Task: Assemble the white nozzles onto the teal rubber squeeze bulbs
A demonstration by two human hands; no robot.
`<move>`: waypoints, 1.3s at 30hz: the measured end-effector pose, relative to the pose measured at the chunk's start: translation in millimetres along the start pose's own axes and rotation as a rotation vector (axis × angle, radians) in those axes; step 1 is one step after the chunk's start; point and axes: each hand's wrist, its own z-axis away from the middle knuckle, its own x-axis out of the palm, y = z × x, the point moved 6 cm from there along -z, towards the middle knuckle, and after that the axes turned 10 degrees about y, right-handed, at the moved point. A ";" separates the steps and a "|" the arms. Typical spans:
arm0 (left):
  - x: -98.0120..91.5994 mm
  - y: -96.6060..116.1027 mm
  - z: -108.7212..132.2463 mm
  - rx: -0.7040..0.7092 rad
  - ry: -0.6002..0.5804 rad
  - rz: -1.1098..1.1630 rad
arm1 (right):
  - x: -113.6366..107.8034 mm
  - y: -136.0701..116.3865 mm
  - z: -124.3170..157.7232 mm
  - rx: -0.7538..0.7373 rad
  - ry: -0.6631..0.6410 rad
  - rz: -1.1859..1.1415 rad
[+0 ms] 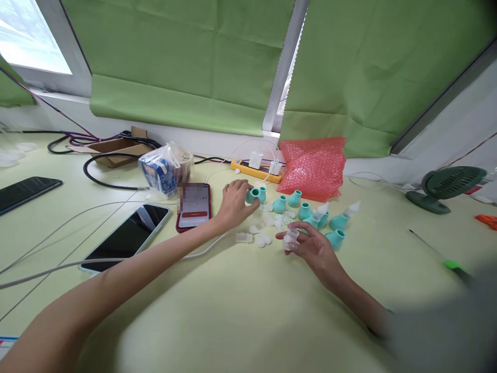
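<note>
My left hand [234, 202] reaches forward over the pale green table [240, 311] and its fingers close on a teal rubber bulb [252, 195]; a second teal bulb [262, 194] stands right beside it. My right hand [310, 246] pinches a small clear plastic piece [291, 240] between thumb and fingers. Several more teal bulbs [295, 198] stand behind and beside that hand, two of them with white tips [352, 209]. Several small clear and white parts [259, 239] lie scattered between my two hands.
A red-cased phone [194, 206] with a lit screen lies left of my left hand, a dark phone [126, 237] nearer, another phone [24, 191] far left. Behind are a bagged carton [161, 173], cardboard box [116, 150], yellow power strip [256, 171], pink bubble wrap [313, 167], green fan [446, 187] and cables.
</note>
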 end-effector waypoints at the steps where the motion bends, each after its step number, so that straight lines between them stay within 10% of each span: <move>1: -8.7 8.0 9.1 0.035 -0.007 0.055 | -0.6 0.2 0.3 -0.005 0.003 0.009; 9: -34.0 37.2 87.6 0.018 -0.331 0.454 | 4.0 0.0 8.5 -0.018 -0.014 -0.008; 20: -22.8 32.1 102.9 -0.075 -0.501 0.540 | 7.3 18.1 13.3 -0.003 0.026 0.196; 39: -25.2 32.2 105.2 0.052 -0.397 0.618 | 26.9 -10.9 33.8 -0.962 -0.211 0.739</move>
